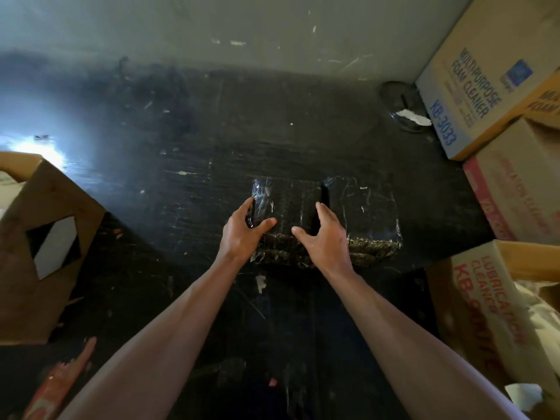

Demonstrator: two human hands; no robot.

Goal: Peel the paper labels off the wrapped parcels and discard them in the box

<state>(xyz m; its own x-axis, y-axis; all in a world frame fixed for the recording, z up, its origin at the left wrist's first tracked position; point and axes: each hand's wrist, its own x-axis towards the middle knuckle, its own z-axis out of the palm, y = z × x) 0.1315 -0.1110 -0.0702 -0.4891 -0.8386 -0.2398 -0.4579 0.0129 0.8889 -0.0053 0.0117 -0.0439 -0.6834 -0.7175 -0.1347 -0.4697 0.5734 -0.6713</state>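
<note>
**Both hands on the left parcel, no label in sight**

Two dark, plastic-wrapped parcels lie side by side on the black desk (181, 140), almost touching. The left hand (242, 234) rests at the near left corner of the left parcel (286, 207), thumb on its top and the other fingers curled round its left edge. The right hand (322, 234) hovers at that parcel's right edge, over the gap beside the right parcel (363, 213); its fingers are spread and hold nothing.

No paper label shows on the upper face of either parcel, only shiny wrap with pale scuffs. That suggests the tops are already stripped, or that any labels sit on hidden faces; the view cannot settle which. The hands look placed to lift or turn the left parcel, perhaps to check another side.

An open cardboard box (39, 244) stands at the left, well apart from the parcels, with something pale inside; it is probably the discard box. A torn paper scrap (413, 116) lies far right by the stacked cartons (472, 95).
</note>
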